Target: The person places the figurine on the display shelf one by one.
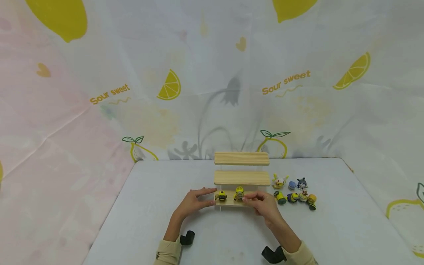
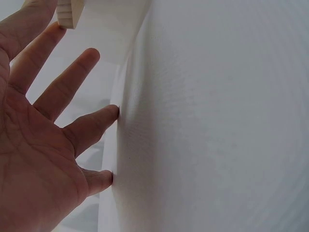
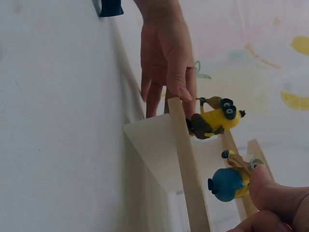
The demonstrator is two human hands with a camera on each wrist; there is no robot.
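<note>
A small wooden shelf (image 1: pixel 241 178) with three stepped boards stands on the white table. On its lowest board, at the left, a yellow goggled minion figurine (image 1: pixel 222 196) stands upright. My right hand (image 1: pixel 265 207) pinches a second minion figurine (image 1: pixel 239 193) between thumb and finger, over the same board. In the right wrist view this held figurine (image 3: pixel 226 184) shows a blue round lower part and is tilted. My left hand (image 1: pixel 193 202) is spread at the shelf's left end, fingertips at the board end (image 2: pixel 69 14) and lower fingers touching the table.
Right of the shelf lie several small figurines (image 1: pixel 293 197), with a white-and-yellow one (image 1: pixel 279 181) and a dark-eared one (image 1: pixel 301 183) behind them. A lemon-print cloth (image 1: pixel 198 121) hangs behind the white table (image 1: pixel 159 184).
</note>
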